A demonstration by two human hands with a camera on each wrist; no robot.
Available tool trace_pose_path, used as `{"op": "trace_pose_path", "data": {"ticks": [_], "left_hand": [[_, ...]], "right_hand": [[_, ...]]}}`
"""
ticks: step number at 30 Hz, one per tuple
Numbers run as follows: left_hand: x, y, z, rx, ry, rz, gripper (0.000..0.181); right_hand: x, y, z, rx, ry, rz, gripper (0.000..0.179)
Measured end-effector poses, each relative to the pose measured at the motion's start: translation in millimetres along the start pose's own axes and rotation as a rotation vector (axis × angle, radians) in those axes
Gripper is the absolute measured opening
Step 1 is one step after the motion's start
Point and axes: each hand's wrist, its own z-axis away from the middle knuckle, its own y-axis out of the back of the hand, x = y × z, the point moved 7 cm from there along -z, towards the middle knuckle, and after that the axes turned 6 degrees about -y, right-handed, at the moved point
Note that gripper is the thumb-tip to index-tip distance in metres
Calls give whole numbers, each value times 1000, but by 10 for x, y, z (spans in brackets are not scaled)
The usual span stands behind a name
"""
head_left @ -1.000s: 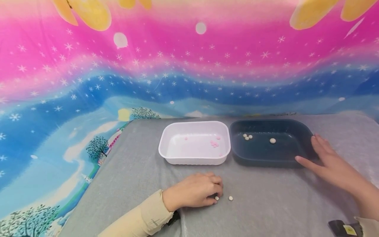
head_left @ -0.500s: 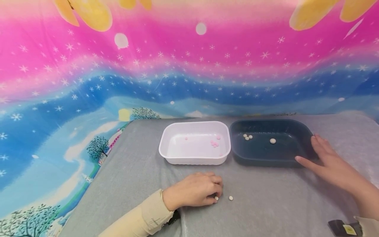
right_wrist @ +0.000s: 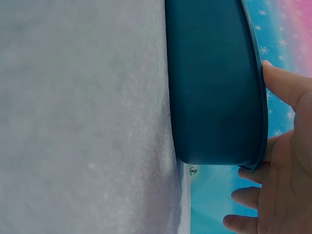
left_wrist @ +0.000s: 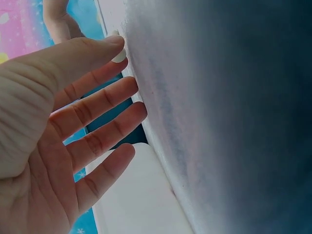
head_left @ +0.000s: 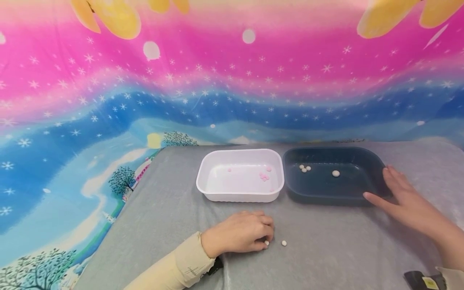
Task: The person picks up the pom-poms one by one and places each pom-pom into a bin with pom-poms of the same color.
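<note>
My left hand [head_left: 239, 231] rests low over the grey cloth in front of the white tub [head_left: 239, 197]. In the left wrist view, its thumb and forefinger pinch a small white ball [left_wrist: 119, 56], while the other fingers spread loosely. A second white ball [head_left: 284, 243] lies on the cloth just to the right. My right hand [head_left: 409, 201] touches the right end of the dark teal tub [head_left: 326, 199]. The right wrist view has the thumb at the rim and the fingers extended around the corner. Inside that tub are one larger white ball [head_left: 336, 173] and three smaller white balls [head_left: 304, 170].
Several pink pieces [head_left: 264, 176] lie in the white tub, mostly toward its right side. Both tubs stand side by side near the back of the cloth-covered table [head_left: 163, 209]. Behind it hangs a colourful printed backdrop [head_left: 217, 60]. Grey cloth stretches in front of the tubs.
</note>
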Motion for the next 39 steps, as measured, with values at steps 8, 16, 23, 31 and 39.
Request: {"op": "trace_pose_path", "data": {"ticks": [8,16,23,31,39], "left_hand": [[4,-5,-2,-7,11,0,4],[28,18,-12,-17,5,-17,5],[31,67,9,8,-5,-37,4],[-21,157,55,39,2,-59,4],[-55,243,56,43,-3,-94,4]], "right_hand": [[4,3,-5,-1,-2,4,100],[-2,15,6,2,3,-2,100],[-4,6,7,5,8,-11,100],[-4,4,8,0,2,-14,100],[-4,9,12,0,7,-13,100]]}}
